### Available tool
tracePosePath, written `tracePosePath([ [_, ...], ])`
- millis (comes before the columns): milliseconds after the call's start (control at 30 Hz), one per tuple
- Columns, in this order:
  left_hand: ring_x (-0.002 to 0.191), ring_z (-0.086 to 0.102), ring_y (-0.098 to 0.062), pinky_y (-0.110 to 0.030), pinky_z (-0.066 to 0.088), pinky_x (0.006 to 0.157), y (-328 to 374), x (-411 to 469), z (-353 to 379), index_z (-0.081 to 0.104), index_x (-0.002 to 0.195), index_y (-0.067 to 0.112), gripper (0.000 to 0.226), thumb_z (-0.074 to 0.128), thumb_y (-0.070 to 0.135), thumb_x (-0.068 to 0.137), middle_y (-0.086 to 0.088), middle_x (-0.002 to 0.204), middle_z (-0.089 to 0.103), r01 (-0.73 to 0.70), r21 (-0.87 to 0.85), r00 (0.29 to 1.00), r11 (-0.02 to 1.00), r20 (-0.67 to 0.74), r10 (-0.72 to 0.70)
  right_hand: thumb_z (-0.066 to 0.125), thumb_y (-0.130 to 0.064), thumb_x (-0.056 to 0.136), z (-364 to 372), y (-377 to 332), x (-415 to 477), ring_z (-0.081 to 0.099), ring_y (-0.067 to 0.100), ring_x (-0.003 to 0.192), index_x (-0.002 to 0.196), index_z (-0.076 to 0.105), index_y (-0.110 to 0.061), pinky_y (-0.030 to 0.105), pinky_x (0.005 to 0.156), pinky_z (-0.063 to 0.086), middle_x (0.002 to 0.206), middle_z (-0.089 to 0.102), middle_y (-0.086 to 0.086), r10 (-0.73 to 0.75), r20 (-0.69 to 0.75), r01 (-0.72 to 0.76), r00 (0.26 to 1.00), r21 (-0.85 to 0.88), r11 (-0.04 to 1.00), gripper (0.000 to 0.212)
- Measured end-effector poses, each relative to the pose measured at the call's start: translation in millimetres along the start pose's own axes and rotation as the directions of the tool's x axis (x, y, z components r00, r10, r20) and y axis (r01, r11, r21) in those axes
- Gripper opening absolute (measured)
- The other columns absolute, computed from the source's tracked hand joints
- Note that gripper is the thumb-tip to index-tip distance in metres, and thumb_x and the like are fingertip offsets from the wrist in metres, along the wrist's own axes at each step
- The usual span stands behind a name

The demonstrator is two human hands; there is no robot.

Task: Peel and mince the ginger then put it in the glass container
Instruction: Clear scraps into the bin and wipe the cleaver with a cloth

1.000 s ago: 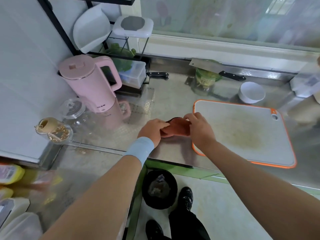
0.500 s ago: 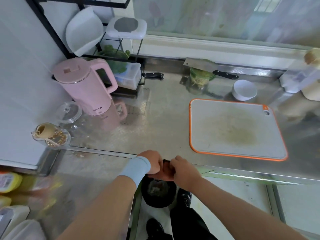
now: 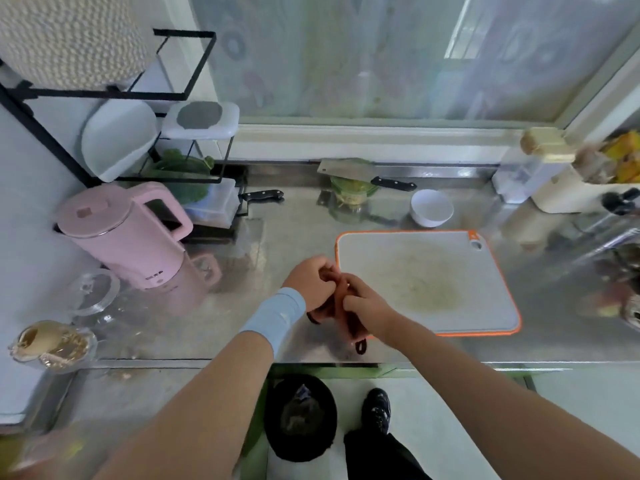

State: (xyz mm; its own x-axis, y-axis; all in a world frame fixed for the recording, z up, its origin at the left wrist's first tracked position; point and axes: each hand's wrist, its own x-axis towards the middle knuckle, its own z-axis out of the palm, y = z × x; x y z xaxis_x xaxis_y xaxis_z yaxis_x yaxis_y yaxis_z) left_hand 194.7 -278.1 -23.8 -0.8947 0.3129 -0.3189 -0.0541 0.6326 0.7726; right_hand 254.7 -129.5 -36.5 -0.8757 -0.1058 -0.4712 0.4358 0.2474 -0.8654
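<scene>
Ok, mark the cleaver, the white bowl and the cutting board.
cleaver (image 3: 346, 168): head view, middle of the blade.
white bowl (image 3: 432, 206): head view, its hollow inside.
cutting board (image 3: 415, 268): head view, bare grey surface.

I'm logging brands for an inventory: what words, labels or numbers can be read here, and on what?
Pink kettle: small dark print near its base, too blurred to read.
Nothing else in view carries legible words, numbers or signs.
</scene>
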Motion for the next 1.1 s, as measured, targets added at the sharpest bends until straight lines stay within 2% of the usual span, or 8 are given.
tracePosePath([
  [233,0.085,0.061,-0.014,-0.028,0.052,0.081,69.4,102.3,71.0,0.059,0.120,0.022,0.041,0.068,0.012,0.081,0.007,0.102,0.061,-0.013,-0.140,0.999,0.990,0.039,0.019,0.052,0.005,0.086,-143.6,1.8,31.3,0.057,0.025,0.058,0.090,0.065,-0.015,0.033,0.055,0.043,0.069,0.071,0.002,0.056,-0.340,-0.021,0.939,0.106,0.994,0.024],
  [333,0.115,0.056,-0.019,-0.032,0.048,0.094,71.1,149.4,99.2,0.053,0.131,0.025,0.046,0.061,0.018,0.087,0.001,0.129,0.058,0.023,0.125,0.989,0.992,0.140,-0.040,0.046,0.008,0.082,-210.1,14.0,44.6,0.060,0.024,0.057,0.084,0.064,-0.018,0.027,0.053,0.040,0.071,0.070,-0.004,0.127,-0.519,-0.024,0.846,0.200,0.979,0.031],
  [433,0.139,0.031,-0.025,-0.039,0.035,0.110,65.8,184.1,112.4,0.041,0.143,0.030,0.056,0.056,0.019,0.091,0.000,0.150,0.034,-0.040,0.562,0.985,0.826,0.163,-0.063,0.056,-0.012,0.084,-266.5,40.3,64.0,0.061,0.020,0.059,0.083,0.068,-0.030,0.029,0.057,0.050,0.078,0.063,-0.009,-0.059,-0.647,-0.087,0.760,-0.191,0.978,0.022],
  [533,0.138,0.027,-0.028,-0.039,0.037,0.106,62.2,201.5,115.7,0.036,0.144,0.032,0.060,0.058,0.021,0.090,0.000,0.154,0.022,-0.009,0.682,0.986,0.732,0.129,-0.108,0.061,-0.023,0.089,-292.2,69.7,92.2,0.053,0.028,0.109,0.102,0.070,-0.027,0.039,0.091,0.049,0.123,0.049,0.001,-0.123,-0.666,-0.267,0.735,-0.452,0.851,0.017],
  [633,0.133,0.034,-0.026,-0.038,0.035,0.106,59.0,212.2,116.6,0.038,0.143,0.032,0.053,0.054,0.033,0.093,0.002,0.147,0.034,-0.061,0.755,0.993,0.653,0.114,-0.039,0.061,-0.016,0.089,-287.0,87.2,119.4,0.044,0.035,0.117,0.113,0.069,-0.016,0.042,0.093,0.045,0.129,0.052,0.010,-0.178,-0.586,-0.278,0.790,-0.603,0.748,0.026],
  [800,0.130,0.039,-0.023,-0.038,0.033,0.106,72.8,237.9,129.3,0.045,0.142,0.033,0.050,0.049,0.024,0.093,0.005,0.143,0.045,-0.232,0.625,0.970,0.745,0.201,0.134,0.069,-0.017,0.079,-268.9,89.6,147.9,0.048,0.038,0.103,0.097,0.070,-0.012,0.044,0.076,0.048,0.116,0.060,0.008,-0.199,-0.603,-0.324,0.773,-0.644,0.693,0.019],
  [933,0.133,0.040,-0.023,-0.038,0.036,0.108,95.0,258.5,142.9,0.043,0.145,0.026,0.055,0.048,0.014,0.092,0.005,0.148,0.044,-0.297,0.458,0.933,0.838,0.327,0.152,0.057,-0.020,0.090,-279.3,75.8,165.5,0.041,0.033,0.115,0.135,0.055,-0.026,0.047,0.089,0.046,0.133,0.049,0.003,-0.100,-0.601,-0.361,0.793,-0.596,0.717,0.045],
  [1100,0.147,0.022,-0.017,-0.034,0.023,0.120,117.0,284.6,150.9,0.021,0.156,0.024,0.065,0.045,0.013,0.096,0.009,0.163,0.018,-0.231,0.322,0.949,0.918,0.283,0.139,0.049,-0.022,0.095,-308.7,61.0,185.7,0.042,0.032,0.115,0.129,0.058,-0.027,0.045,0.096,0.040,0.128,0.052,0.005,-0.099,-0.624,-0.366,0.775,-0.572,0.734,0.036],
])
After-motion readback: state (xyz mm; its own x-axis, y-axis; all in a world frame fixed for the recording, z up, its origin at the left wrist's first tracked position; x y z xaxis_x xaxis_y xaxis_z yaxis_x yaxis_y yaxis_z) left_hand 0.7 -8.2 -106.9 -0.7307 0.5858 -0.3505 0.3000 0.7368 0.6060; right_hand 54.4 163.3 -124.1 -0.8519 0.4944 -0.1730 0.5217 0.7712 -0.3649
